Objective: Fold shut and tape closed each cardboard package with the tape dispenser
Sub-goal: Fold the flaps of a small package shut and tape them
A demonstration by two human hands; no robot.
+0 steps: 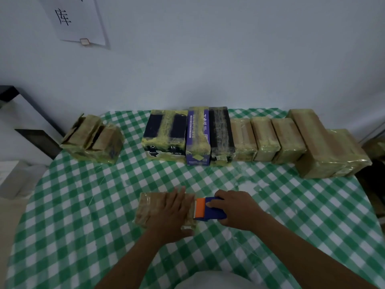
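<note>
Near the desk's [83, 215] front edge, the left hand [173, 213] is lying flat on the package [146, 209], fingers [178, 195] straight and pressing down. Just beside it, the right hand [235, 209] is gripping the dispenser [210, 210], curling over its blue body, with the orange end touching the package's right edge. Both forearms are reaching forward.
</note>
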